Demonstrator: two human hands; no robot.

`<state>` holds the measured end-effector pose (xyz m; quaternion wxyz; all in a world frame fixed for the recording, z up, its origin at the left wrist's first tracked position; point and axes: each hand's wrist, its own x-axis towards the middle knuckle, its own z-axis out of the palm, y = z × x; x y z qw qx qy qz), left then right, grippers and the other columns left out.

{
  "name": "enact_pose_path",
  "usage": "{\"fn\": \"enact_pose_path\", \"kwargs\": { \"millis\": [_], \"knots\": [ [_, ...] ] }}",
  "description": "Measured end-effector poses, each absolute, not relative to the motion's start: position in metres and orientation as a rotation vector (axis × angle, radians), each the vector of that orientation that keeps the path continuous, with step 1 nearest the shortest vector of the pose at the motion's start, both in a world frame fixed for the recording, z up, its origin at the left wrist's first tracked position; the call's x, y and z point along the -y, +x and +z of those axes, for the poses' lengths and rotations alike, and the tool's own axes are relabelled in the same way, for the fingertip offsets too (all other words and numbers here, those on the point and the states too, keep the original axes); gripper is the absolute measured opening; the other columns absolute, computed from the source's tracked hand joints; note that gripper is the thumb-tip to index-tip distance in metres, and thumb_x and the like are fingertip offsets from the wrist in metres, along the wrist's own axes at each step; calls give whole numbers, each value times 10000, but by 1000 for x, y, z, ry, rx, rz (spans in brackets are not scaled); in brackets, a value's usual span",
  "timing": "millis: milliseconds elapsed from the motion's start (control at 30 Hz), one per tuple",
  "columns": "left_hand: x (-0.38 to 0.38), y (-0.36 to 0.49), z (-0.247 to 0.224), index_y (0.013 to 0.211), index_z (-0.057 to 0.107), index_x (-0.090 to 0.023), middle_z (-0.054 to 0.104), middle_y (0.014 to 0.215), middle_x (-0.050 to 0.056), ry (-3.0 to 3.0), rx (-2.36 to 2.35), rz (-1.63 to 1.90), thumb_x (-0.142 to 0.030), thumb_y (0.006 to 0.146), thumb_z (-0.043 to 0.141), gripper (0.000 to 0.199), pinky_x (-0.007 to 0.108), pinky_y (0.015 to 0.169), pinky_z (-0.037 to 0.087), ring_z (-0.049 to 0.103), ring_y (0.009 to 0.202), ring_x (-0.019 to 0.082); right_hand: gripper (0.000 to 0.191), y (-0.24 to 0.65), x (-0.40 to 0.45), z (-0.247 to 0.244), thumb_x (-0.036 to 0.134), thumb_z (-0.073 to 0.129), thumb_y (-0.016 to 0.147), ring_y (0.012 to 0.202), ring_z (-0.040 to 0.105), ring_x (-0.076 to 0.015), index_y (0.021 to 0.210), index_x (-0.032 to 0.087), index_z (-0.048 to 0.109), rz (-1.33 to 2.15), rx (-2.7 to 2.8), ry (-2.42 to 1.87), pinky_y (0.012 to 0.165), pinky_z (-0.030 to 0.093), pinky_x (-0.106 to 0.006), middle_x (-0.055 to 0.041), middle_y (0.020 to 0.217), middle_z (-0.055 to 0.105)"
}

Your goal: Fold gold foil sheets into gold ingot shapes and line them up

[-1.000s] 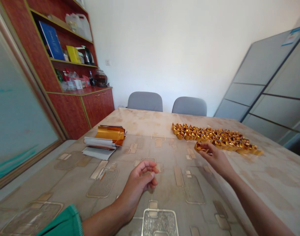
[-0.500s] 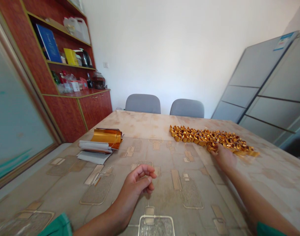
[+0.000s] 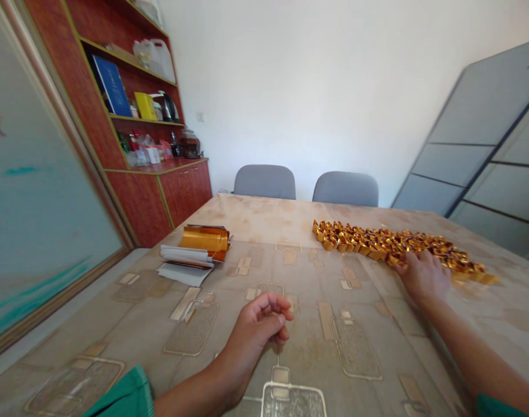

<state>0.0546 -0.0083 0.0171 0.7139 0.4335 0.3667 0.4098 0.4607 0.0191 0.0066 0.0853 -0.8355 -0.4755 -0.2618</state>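
The left hand (image 3: 264, 324), loosely curled and empty, hovers over the near part of the patterned desk (image 3: 308, 347). Beyond it, the right hand (image 3: 423, 278) touches the near edge of the gold foil pieces (image 3: 377, 240), massed at right; its grip cannot be told. Gold and white sheets (image 3: 199, 252) lie at left, before two gray chairs (image 3: 264, 181).

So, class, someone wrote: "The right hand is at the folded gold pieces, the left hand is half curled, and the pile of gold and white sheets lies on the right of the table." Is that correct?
Not quite: the head view shows the pile of gold and white sheets on the left of the table. The right hand is at the folded gold pieces, and the left hand is half curled.
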Motion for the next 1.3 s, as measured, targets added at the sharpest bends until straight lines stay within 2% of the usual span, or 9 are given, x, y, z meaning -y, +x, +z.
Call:
{"fn": "enact_pose_path", "kwargs": {
  "millis": [200, 367, 467, 533, 600, 667, 867, 1100, 1300],
  "knots": [
    [6, 55, 20, 831, 654, -157, 660, 814, 24, 1053, -839, 931, -141, 718, 632, 117, 222, 586, 437, 561, 592, 105, 225, 444, -18, 4, 389, 525, 875, 868, 628, -325, 791, 206, 626, -651, 1415, -2341, 667, 447, -389, -154, 923, 676],
    [-18, 38, 38, 842, 728, -178, 690, 772, 49, 1462, -901, 999, -191, 792, 610, 129, 266, 682, 464, 629, 721, 187, 270, 405, -5, 6, 500, 506, 781, 635, 613, -275, 699, 252, 575, -241, 1378, -2030, 574, 426, -367, -82, 717, 670],
    [-57, 4, 56, 905, 767, -236, 735, 1020, 69, 1998, -960, 1082, -184, 828, 585, 205, 320, 930, 431, 637, 1003, 241, 300, 371, 4, 12, 540, 530, 763, 595, 603, -257, 686, 253, 571, -47, 1411, -1887, 550, 414, -346, -50, 642, 641],
    [-90, -26, 67, 930, 764, -248, 729, 1072, 73, 2186, -1075, 1022, -185, 829, 569, 228, 337, 979, 403, 613, 1063, 258, 327, 349, 8, 16, 557, 536, 794, 601, 596, -237, 685, 250, 565, 85, 1479, -1787, 567, 428, -331, -31, 634, 625],
    [-120, -58, 78, 847, 761, -236, 738, 990, 74, 2242, -1111, 923, -209, 792, 616, 157, 325, 945, 416, 615, 1015, 268, 328, 332, 10, 19, 544, 538, 808, 600, 582, -221, 669, 247, 552, 177, 1547, -1702, 570, 433, -318, -18, 625, 606],
    [-142, -88, 86, 696, 729, -224, 726, 790, 61, 2303, -1154, 765, -257, 762, 657, 103, 300, 834, 448, 629, 846, 252, 310, 321, 10, 20, 522, 556, 805, 586, 560, -207, 669, 243, 554, 241, 1604, -1639, 562, 432, -309, -8, 617, 584],
    [-162, -132, 97, 565, 634, -194, 625, 583, 0, 2504, -1279, 281, -298, 781, 620, 241, 242, 646, 402, 583, 620, 185, 299, 315, 8, 15, 485, 526, 823, 563, 526, -191, 663, 232, 528, 384, 1662, -1609, 536, 407, -301, 3, 603, 529],
    [-167, -138, 99, 659, 699, -209, 681, 699, 51, 2684, -1557, 106, -247, 750, 598, 141, 261, 603, 340, 623, 723, 244, 307, 319, 10, 11, 487, 511, 849, 583, 535, -192, 700, 221, 551, 449, 1685, -1578, 560, 421, -310, -4, 628, 548],
    [-166, -143, 103, 721, 723, -233, 712, 732, 30, 2769, -1545, 98, -342, 854, 526, 260, 237, 631, 384, 641, 724, 209, 267, 319, 11, 13, 443, 530, 837, 576, 530, -185, 693, 221, 567, 467, 1667, -1524, 543, 413, -299, 3, 624, 554]
  ]
}}
